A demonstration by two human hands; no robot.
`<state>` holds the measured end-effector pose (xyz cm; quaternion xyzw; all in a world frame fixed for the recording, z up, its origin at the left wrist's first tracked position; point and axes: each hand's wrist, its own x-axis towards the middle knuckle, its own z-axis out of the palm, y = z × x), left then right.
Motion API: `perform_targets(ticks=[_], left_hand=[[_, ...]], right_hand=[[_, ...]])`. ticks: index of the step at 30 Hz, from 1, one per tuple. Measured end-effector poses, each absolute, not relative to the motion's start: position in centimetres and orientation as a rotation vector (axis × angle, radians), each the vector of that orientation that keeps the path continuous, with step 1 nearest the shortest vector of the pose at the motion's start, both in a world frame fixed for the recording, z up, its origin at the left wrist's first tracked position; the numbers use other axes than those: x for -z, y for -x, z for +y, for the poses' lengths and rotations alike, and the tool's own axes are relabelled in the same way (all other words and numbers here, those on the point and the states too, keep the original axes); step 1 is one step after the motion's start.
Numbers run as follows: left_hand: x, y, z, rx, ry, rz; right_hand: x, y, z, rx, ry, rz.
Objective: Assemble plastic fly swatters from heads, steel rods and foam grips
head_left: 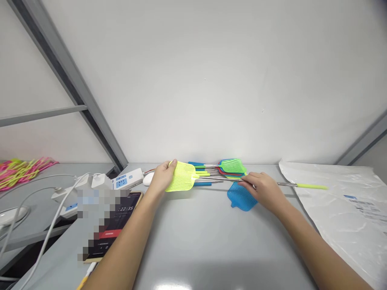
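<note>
A yellow-green fly swatter [182,177] with a thin metal rod is held level above the table, its handle [311,186] pointing right. My left hand [163,175] pinches the outer edge of its mesh head. My right hand [261,188] is closed around the metal rod near the middle. Below my right hand lies a loose blue swatter head [241,197], partly covered by the hand. Behind the held swatter, a pile of fly swatters lies against the wall, with a green mesh head [233,166] on top, red and blue ones under it, and handles to the left.
A white plastic mailing bag [341,209] lies at the right. On the left are white power strips [128,179] with plugs and cables, a phone [121,225], and a white mouse [148,179]. Pink and yellow cords [26,169] lie on the far-left table beyond a metal frame post [99,129].
</note>
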<state>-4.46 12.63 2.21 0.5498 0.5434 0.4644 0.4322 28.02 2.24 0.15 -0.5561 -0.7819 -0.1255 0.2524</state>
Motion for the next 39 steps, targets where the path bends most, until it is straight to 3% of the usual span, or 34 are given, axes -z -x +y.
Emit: perform_targets(ticks=[27, 39], left_hand=[[-1.5, 3.0, 11.8, -1.109, -1.248, 1.193], [-3.4, 2.9, 11.0, -1.081, -0.584, 0.682]], right_hand=[[-0.8, -28.5, 1.7, 0.438, 1.494, -2.129], [-0.2, -28.5, 2.0, 0.405, 1.521, -1.91]])
